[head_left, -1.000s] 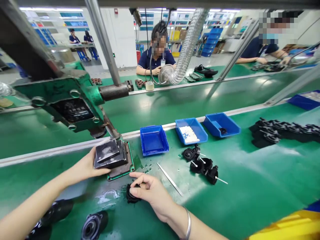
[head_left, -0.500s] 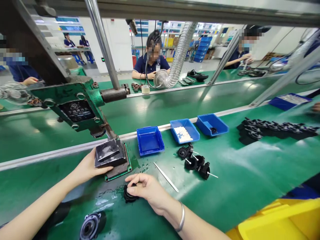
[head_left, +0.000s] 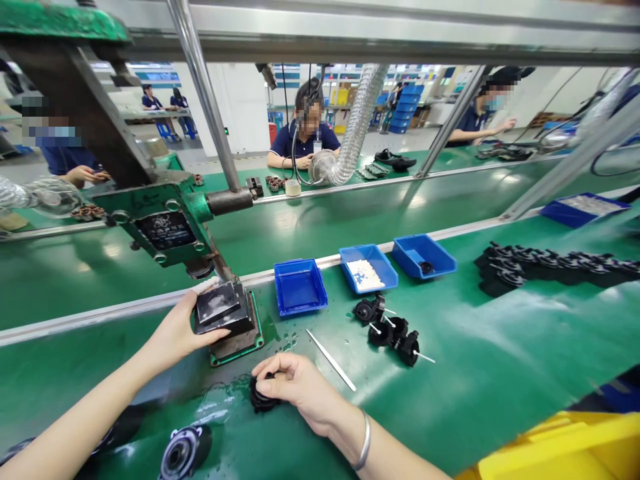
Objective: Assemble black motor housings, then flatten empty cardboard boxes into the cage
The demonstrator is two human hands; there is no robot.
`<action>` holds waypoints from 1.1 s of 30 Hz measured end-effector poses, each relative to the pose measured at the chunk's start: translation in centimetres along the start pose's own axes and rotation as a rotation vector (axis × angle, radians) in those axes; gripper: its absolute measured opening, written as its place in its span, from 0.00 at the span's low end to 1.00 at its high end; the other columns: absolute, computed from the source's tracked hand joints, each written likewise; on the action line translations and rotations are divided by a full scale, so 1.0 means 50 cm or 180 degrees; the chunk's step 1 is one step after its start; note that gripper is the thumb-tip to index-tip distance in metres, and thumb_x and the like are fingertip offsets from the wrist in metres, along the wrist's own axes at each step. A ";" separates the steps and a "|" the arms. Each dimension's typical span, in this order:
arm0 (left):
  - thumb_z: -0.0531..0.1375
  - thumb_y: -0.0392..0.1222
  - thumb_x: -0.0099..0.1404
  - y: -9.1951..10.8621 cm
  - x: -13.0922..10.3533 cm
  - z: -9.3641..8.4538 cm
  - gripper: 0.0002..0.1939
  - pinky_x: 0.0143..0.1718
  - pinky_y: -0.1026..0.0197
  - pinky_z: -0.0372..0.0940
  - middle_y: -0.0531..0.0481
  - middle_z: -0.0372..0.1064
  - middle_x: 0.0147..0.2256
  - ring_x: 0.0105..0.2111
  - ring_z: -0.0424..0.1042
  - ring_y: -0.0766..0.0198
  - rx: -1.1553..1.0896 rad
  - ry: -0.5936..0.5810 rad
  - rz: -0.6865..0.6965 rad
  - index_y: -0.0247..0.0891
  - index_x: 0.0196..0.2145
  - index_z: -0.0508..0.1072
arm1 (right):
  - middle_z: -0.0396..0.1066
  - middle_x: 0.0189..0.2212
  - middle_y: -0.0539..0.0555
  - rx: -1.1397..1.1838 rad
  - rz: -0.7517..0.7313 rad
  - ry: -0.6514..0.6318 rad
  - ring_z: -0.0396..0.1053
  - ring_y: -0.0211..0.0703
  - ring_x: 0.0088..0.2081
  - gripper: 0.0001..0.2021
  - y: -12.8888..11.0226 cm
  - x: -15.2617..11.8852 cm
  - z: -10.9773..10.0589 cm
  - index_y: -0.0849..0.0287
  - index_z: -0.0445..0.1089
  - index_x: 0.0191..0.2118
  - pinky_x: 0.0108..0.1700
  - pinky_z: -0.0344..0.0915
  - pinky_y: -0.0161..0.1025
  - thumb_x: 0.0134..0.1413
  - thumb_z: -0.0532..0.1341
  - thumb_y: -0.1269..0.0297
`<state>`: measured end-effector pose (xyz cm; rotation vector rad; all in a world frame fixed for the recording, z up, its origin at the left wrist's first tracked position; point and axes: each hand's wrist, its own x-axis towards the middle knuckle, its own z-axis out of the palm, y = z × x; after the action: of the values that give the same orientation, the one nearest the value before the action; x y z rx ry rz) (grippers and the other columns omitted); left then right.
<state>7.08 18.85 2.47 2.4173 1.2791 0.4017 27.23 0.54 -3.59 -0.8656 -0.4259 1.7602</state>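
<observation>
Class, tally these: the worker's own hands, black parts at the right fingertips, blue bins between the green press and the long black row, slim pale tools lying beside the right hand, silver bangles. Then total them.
Own hands (left hand, right hand): 2
Black part: 1
Blue bins: 3
Pale tool: 1
Silver bangle: 1
Total: 8

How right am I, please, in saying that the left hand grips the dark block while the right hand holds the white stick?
Not quite: the head view shows the right hand holding a round black part; the white stick lies on the green bench.
</observation>
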 end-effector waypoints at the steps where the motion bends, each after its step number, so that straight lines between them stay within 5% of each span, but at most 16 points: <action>1: 0.67 0.65 0.49 -0.002 0.002 0.000 0.37 0.49 0.39 0.70 0.40 0.72 0.45 0.46 0.74 0.39 0.0017 -0.0023 0.0020 0.40 0.49 0.62 | 0.76 0.40 0.55 -0.0006 -0.0016 -0.0014 0.71 0.35 0.35 0.19 0.002 0.001 -0.001 0.63 0.75 0.29 0.44 0.65 0.36 0.31 0.79 0.59; 9: 0.66 0.57 0.58 0.009 0.005 -0.009 0.40 0.64 0.36 0.56 0.40 0.60 0.62 0.63 0.61 0.44 -0.0445 -0.0102 0.0417 0.46 0.63 0.55 | 0.77 0.40 0.55 -0.0039 -0.0059 -0.0008 0.70 0.36 0.35 0.19 0.003 0.002 -0.009 0.62 0.75 0.29 0.43 0.63 0.36 0.32 0.79 0.59; 13: 0.63 0.53 0.64 0.014 0.004 -0.009 0.30 0.64 0.43 0.58 0.41 0.66 0.60 0.60 0.65 0.50 -0.0807 -0.0081 0.0416 0.42 0.60 0.62 | 0.76 0.40 0.54 -0.0111 -0.0047 -0.0026 0.70 0.36 0.37 0.18 -0.007 -0.002 -0.007 0.61 0.75 0.29 0.44 0.62 0.35 0.33 0.79 0.60; 21: 0.65 0.47 0.61 0.025 0.023 -0.003 0.36 0.63 0.47 0.60 0.39 0.68 0.57 0.58 0.69 0.53 -0.1202 -0.0136 0.0787 0.41 0.64 0.58 | 0.72 0.50 0.55 -0.0568 -0.0017 -0.0041 0.68 0.39 0.43 0.15 -0.024 0.002 -0.021 0.58 0.77 0.33 0.43 0.63 0.35 0.40 0.76 0.58; 24: 0.66 0.43 0.60 0.048 0.017 -0.019 0.37 0.63 0.47 0.60 0.37 0.68 0.57 0.58 0.67 0.52 -0.0984 0.0175 0.0898 0.37 0.63 0.58 | 0.70 0.53 0.54 -0.0680 -0.0050 0.0021 0.68 0.42 0.46 0.14 -0.030 0.002 -0.026 0.56 0.77 0.34 0.44 0.64 0.37 0.42 0.75 0.57; 28: 0.67 0.49 0.60 0.091 -0.072 -0.085 0.42 0.68 0.45 0.52 0.36 0.57 0.64 0.65 0.57 0.50 -0.0732 0.0571 0.0796 0.37 0.67 0.55 | 0.68 0.55 0.54 -0.0716 -0.0250 0.0228 0.68 0.44 0.46 0.13 -0.053 -0.010 -0.032 0.55 0.76 0.36 0.45 0.67 0.40 0.45 0.74 0.57; 31: 0.70 0.53 0.55 0.094 -0.197 -0.107 0.52 0.67 0.46 0.55 0.43 0.53 0.67 0.66 0.57 0.49 -0.0672 -0.0645 0.0625 0.50 0.70 0.48 | 0.70 0.54 0.53 -0.0499 -0.0268 0.0422 0.69 0.40 0.40 0.13 -0.068 -0.020 -0.037 0.55 0.74 0.34 0.41 0.69 0.38 0.45 0.75 0.59; 33: 0.71 0.51 0.54 0.073 -0.273 -0.083 0.56 0.65 0.45 0.58 0.44 0.50 0.69 0.66 0.55 0.46 -0.0644 -0.1119 0.0367 0.52 0.71 0.43 | 0.70 0.54 0.54 -0.0296 -0.0171 0.0451 0.70 0.38 0.38 0.12 -0.070 -0.023 -0.036 0.56 0.73 0.33 0.41 0.71 0.38 0.46 0.74 0.59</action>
<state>0.55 6.37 6.78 2.2690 0.9060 0.1201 31.03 0.50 -2.10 -1.0288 -0.4365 1.6286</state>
